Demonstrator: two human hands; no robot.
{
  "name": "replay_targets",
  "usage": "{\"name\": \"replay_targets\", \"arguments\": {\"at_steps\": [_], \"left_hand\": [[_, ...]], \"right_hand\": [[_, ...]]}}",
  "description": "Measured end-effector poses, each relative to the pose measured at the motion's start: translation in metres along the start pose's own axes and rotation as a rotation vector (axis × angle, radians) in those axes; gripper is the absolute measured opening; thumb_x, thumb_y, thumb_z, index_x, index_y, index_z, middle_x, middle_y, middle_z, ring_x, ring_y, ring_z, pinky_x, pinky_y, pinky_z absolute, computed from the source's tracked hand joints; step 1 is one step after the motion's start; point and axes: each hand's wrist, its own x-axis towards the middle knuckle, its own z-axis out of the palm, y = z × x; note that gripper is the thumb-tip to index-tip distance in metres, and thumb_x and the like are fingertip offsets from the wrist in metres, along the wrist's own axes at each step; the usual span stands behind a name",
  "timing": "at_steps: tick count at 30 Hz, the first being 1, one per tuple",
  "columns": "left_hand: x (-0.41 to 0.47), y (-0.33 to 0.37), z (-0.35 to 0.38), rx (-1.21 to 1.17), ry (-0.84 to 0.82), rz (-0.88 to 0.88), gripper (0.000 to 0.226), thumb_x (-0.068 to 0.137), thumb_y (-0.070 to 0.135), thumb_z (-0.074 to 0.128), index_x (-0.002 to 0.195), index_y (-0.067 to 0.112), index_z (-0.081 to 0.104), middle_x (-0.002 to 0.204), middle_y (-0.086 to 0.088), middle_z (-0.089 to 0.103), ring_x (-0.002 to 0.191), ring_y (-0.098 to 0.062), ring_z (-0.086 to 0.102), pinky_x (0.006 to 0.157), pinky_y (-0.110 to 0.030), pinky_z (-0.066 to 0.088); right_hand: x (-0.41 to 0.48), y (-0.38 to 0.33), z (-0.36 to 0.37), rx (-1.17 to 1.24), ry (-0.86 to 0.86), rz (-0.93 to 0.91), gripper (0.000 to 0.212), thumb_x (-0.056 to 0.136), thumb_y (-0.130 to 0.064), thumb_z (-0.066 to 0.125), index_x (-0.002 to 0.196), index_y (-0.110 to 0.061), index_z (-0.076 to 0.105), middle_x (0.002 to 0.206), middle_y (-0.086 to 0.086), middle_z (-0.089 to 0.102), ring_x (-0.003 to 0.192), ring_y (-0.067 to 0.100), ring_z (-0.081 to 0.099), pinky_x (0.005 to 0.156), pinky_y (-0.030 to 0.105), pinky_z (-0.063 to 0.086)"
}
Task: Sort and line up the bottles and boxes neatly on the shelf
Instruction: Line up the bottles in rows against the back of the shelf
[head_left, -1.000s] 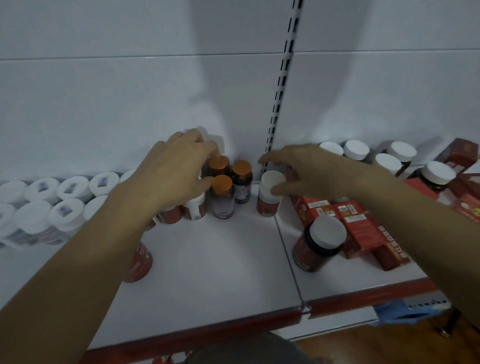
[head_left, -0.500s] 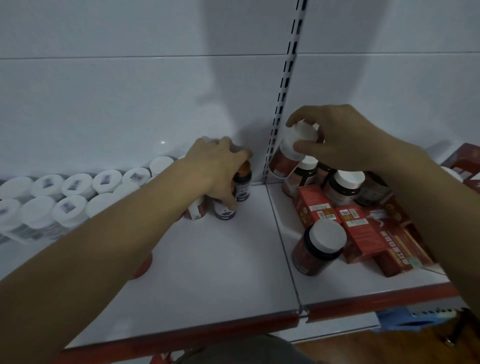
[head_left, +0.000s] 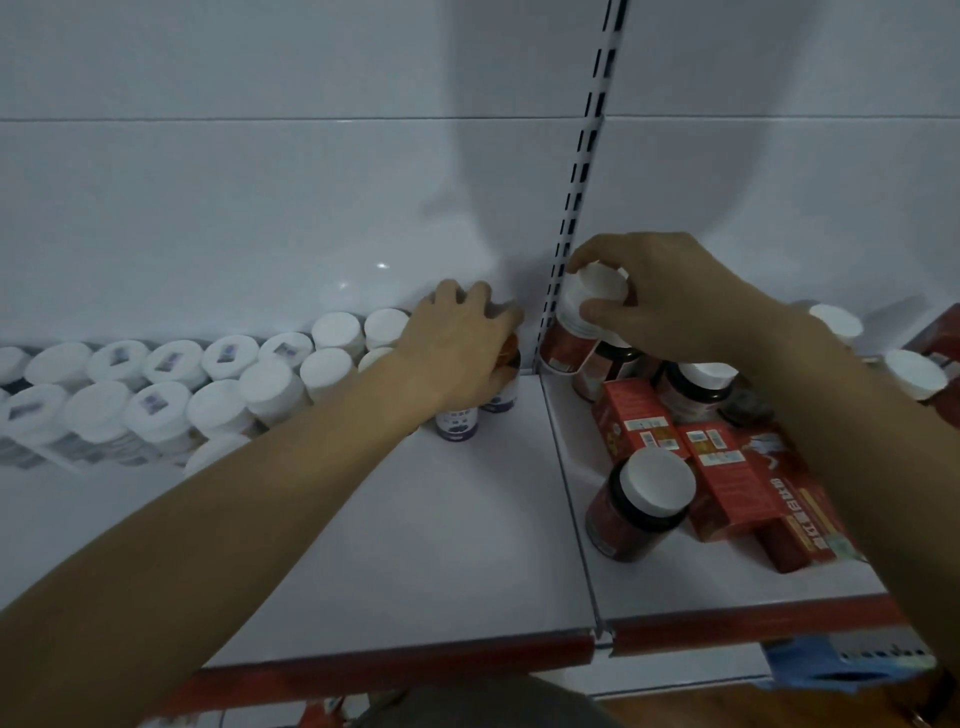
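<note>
My left hand (head_left: 460, 345) lies over the small orange-capped bottles (head_left: 457, 423) at the back of the white shelf (head_left: 415, 545), fingers curled round their tops. My right hand (head_left: 665, 301) grips a red bottle with a white cap (head_left: 576, 325) by its cap, tilted, just above the back left corner of the right shelf section. Below it stand dark bottles with white caps (head_left: 696, 387) and lie red boxes (head_left: 727, 467). One dark red bottle (head_left: 641, 501) stands alone nearer the front.
Rows of white-capped bottles (head_left: 171, 395) fill the left back of the shelf. A slotted upright (head_left: 576, 197) divides the white back wall. More white-capped bottles (head_left: 914, 374) and a red box sit at far right. The shelf's red front edge (head_left: 415, 670) runs below.
My right hand lifted the white-capped red bottle from beside the orange-capped ones and carried it right, past the upright. My left hand slid right over the orange-capped bottles.
</note>
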Motion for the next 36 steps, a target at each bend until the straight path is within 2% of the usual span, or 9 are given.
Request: {"name": "replay_targets", "arguments": {"at_steps": [7, 11, 14, 16, 19, 23, 28, 32, 36], "left_hand": [[-0.007, 0.013, 0.023, -0.037, 0.092, -0.068, 0.075, 0.09, 0.057, 0.019, 0.15, 0.019, 0.043, 0.13, -0.013, 0.059, 0.115, -0.04, 0.051, 0.087, -0.049, 0.038], [-0.014, 0.018, 0.032, 0.017, 0.111, -0.069, 0.063, 0.097, 0.049, 0.041, 0.152, 0.017, 0.036, 0.139, -0.01, 0.055, 0.128, -0.037, 0.043, 0.091, -0.051, 0.027], [-0.015, 0.02, 0.03, 0.051, 0.129, -0.019, 0.058, 0.098, 0.049, 0.032, 0.141, 0.014, 0.048, 0.132, -0.009, 0.061, 0.125, -0.034, 0.046, 0.085, -0.046, 0.021], [-0.019, 0.022, 0.025, 0.011, 0.137, 0.038, 0.059, 0.096, 0.051, 0.023, 0.132, 0.015, 0.052, 0.122, -0.009, 0.067, 0.122, -0.034, 0.048, 0.085, -0.045, 0.022], [-0.03, 0.023, 0.021, -0.044, 0.134, 0.115, 0.051, 0.101, 0.052, 0.031, 0.135, 0.019, 0.048, 0.113, -0.003, 0.07, 0.118, -0.03, 0.049, 0.091, -0.046, 0.024], [-0.043, 0.019, 0.02, -0.138, 0.038, 0.154, 0.05, 0.104, 0.052, 0.033, 0.145, 0.024, 0.042, 0.12, 0.001, 0.068, 0.116, -0.023, 0.053, 0.107, -0.047, 0.028], [-0.058, 0.015, 0.014, -0.153, -0.002, 0.184, 0.057, 0.1, 0.056, 0.022, 0.141, 0.026, 0.048, 0.123, 0.001, 0.068, 0.114, -0.022, 0.059, 0.112, -0.045, 0.023], [-0.069, 0.016, 0.013, -0.181, 0.047, 0.214, 0.047, 0.103, 0.05, 0.031, 0.136, 0.025, 0.053, 0.108, 0.004, 0.071, 0.103, -0.02, 0.062, 0.111, -0.049, 0.03], [-0.068, 0.017, 0.012, -0.224, 0.087, 0.211, 0.045, 0.104, 0.046, 0.042, 0.139, 0.021, 0.055, 0.118, 0.002, 0.07, 0.108, -0.02, 0.061, 0.112, -0.047, 0.032]], "right_hand": [[0.014, -0.003, -0.003, -0.005, 0.173, -0.016, 0.039, 0.093, -0.022, 0.066, 0.132, -0.019, 0.06, 0.099, 0.002, 0.054, 0.087, 0.022, 0.051, 0.08, 0.03, 0.037], [0.023, 0.0, -0.003, 0.007, 0.167, -0.047, 0.039, 0.093, -0.023, 0.067, 0.132, -0.021, 0.06, 0.108, 0.009, 0.063, 0.093, 0.025, 0.057, 0.082, 0.03, 0.04], [0.029, 0.0, -0.002, 0.012, 0.146, -0.089, 0.04, 0.092, -0.025, 0.068, 0.131, -0.023, 0.061, 0.11, 0.006, 0.064, 0.095, 0.024, 0.058, 0.084, 0.029, 0.04], [0.032, -0.003, -0.003, 0.025, 0.141, -0.131, 0.04, 0.093, -0.023, 0.069, 0.132, -0.022, 0.061, 0.106, 0.0, 0.06, 0.089, 0.018, 0.052, 0.082, 0.026, 0.036], [0.041, -0.011, 0.001, 0.037, 0.107, -0.206, 0.041, 0.093, -0.022, 0.069, 0.133, -0.021, 0.06, 0.107, 0.003, 0.06, 0.09, 0.016, 0.051, 0.083, 0.027, 0.036], [0.06, -0.029, 0.025, 0.038, -0.004, -0.323, 0.043, 0.094, -0.022, 0.069, 0.136, -0.02, 0.058, 0.111, 0.005, 0.056, 0.096, 0.02, 0.051, 0.087, 0.03, 0.038], [0.084, -0.048, 0.039, 0.01, -0.122, -0.359, 0.044, 0.097, -0.027, 0.065, 0.139, -0.024, 0.054, 0.122, 0.012, 0.055, 0.111, 0.03, 0.053, 0.098, 0.043, 0.045], [0.089, -0.057, 0.054, -0.073, -0.176, -0.43, 0.044, 0.095, -0.024, 0.067, 0.138, -0.021, 0.056, 0.117, 0.011, 0.056, 0.107, 0.03, 0.055, 0.091, 0.039, 0.045], [0.094, -0.065, 0.067, -0.078, -0.211, -0.434, 0.045, 0.092, -0.024, 0.072, 0.135, -0.024, 0.059, 0.118, 0.007, 0.052, 0.103, 0.027, 0.055, 0.09, 0.042, 0.048]]}}
